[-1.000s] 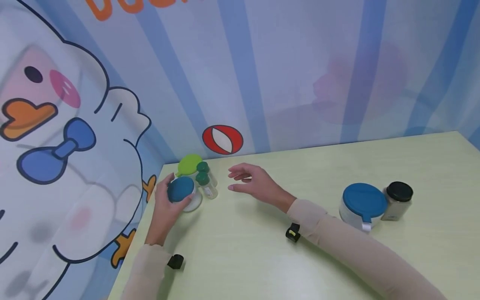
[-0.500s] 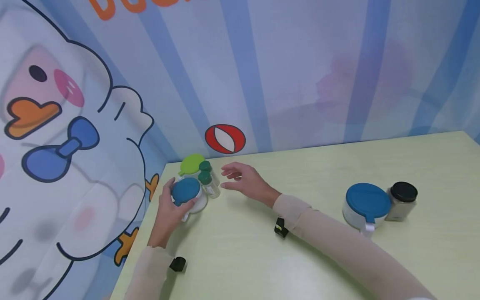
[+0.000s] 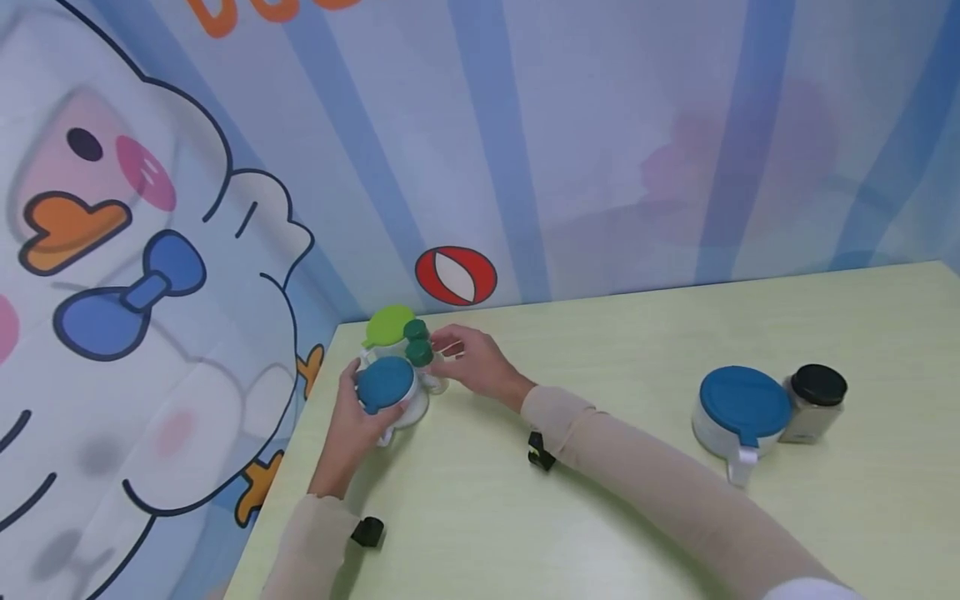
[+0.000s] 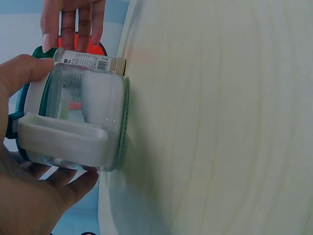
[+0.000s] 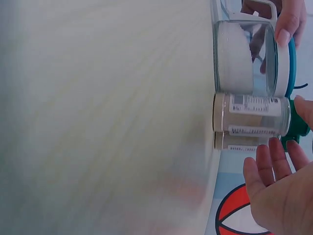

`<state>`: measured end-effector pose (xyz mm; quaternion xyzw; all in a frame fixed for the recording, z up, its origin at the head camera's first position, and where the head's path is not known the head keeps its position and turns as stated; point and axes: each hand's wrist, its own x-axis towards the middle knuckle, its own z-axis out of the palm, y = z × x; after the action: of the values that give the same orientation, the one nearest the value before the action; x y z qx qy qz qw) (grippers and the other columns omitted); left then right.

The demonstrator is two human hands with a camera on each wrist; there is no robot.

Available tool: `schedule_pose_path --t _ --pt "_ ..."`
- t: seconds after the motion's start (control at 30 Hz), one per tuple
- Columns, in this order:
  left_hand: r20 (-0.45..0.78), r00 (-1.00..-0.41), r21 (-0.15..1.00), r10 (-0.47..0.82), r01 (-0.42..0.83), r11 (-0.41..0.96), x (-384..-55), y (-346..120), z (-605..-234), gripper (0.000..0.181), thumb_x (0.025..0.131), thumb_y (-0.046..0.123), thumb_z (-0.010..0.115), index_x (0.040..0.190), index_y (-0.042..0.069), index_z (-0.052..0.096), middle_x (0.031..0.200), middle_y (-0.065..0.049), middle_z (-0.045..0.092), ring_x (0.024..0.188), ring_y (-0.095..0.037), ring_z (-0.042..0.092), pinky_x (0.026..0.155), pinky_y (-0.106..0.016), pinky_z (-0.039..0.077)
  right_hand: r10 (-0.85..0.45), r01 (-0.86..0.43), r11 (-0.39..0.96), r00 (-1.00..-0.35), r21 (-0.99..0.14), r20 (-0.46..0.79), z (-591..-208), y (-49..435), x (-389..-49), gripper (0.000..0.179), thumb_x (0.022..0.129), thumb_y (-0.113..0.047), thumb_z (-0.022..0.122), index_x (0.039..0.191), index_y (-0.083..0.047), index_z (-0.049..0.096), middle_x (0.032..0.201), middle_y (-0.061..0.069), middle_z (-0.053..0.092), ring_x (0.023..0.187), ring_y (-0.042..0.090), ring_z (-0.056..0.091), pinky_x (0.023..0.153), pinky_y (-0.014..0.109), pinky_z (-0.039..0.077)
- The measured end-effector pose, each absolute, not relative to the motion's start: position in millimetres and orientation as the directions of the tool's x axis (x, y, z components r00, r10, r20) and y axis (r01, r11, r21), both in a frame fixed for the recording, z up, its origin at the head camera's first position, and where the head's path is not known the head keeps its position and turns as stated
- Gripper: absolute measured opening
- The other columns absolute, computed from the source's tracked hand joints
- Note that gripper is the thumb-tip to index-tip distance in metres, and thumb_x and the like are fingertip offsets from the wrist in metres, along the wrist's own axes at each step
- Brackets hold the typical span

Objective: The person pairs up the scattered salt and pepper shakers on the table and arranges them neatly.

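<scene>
In the head view my left hand (image 3: 360,429) grips a glass jar with a blue lid (image 3: 386,383) at the table's far left. The left wrist view shows white contents in this jar (image 4: 100,98) and its white handle (image 4: 63,142) facing me; thumb and fingers lie on opposite sides. Right beside it stand two small shaker bottles with green caps (image 3: 418,352), pale contents and printed labels. My right hand (image 3: 480,362) is at these bottles, fingers extended; in the right wrist view its thumb is right at the green cap (image 5: 297,117) of the nearer bottle (image 5: 252,111).
A jar with a lime-green lid (image 3: 388,325) stands behind, in the table's back left corner. At the right, another blue-lidded jar (image 3: 742,408) with a handle stands beside a black-capped jar (image 3: 817,400). A printed backdrop (image 3: 600,150) borders the table (image 3: 600,517).
My right hand has moved left up to the green-capped bottles. The left hand has shifted the blue-lidded jar slightly right, against the bottles, and its handle has come into view.
</scene>
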<state>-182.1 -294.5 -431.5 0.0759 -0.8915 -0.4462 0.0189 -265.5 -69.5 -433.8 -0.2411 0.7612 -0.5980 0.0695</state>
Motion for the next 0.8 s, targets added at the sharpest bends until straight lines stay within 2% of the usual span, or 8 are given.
schedule_pose_path --t 0.13,0.37,0.57,0.8 --pt "-0.047 -0.988 0.812 -0.147 -0.124 0.570 -180.4 -291.0 -431.4 0.110 0.086 0.041 0.081 0.163 0.019 0.006 0.166 -0.016 0.019 0.151 -0.038 0.023 0.120 -0.062 0.025 -0.454 -0.272 0.181 -0.876 -0.945 0.165 -434.1 -74.5 -264.4 0.045 0.089 -0.024 0.080 0.130 -0.014 0.065 0.120 -0.001 0.067 0.114 0.023 0.063 0.096 0.032 0.054" --pt "-0.073 -0.985 0.808 -0.156 -0.150 0.570 -179.0 -287.1 -434.3 0.100 0.087 0.037 0.080 0.160 0.011 0.016 0.164 -0.017 0.024 0.150 -0.039 0.026 0.119 -0.059 0.028 -0.455 -0.291 0.228 -0.875 -0.929 0.163 -435.5 -74.1 -263.5 0.043 0.088 -0.023 0.081 0.129 -0.014 0.068 0.115 0.000 0.063 0.110 0.022 0.063 0.095 0.031 0.054" --pt "-0.049 -0.987 0.825 -0.151 -0.126 0.551 -179.1 -285.8 -438.3 0.098 0.086 0.036 0.082 0.158 0.009 0.019 0.161 -0.017 0.029 0.146 -0.039 0.031 0.118 -0.060 0.030 -0.474 -0.283 0.203 -0.866 -0.937 0.159 -436.0 -71.1 -265.3 0.039 0.089 -0.022 0.081 0.125 -0.015 0.068 0.114 -0.003 0.068 0.107 0.017 0.065 0.095 0.030 0.055" --pt "-0.039 -0.988 0.815 -0.152 -0.119 0.567 -180.4 -283.8 -438.3 0.100 0.085 0.035 0.083 0.156 0.006 0.020 0.158 -0.019 0.032 0.144 -0.040 0.034 0.118 -0.060 0.031 -0.504 -0.291 0.188 -0.849 -0.938 0.162 -434.9 -66.9 -265.7 0.041 0.090 -0.020 0.079 0.128 -0.013 0.067 0.114 -0.002 0.070 0.105 0.015 0.067 0.093 0.027 0.056"
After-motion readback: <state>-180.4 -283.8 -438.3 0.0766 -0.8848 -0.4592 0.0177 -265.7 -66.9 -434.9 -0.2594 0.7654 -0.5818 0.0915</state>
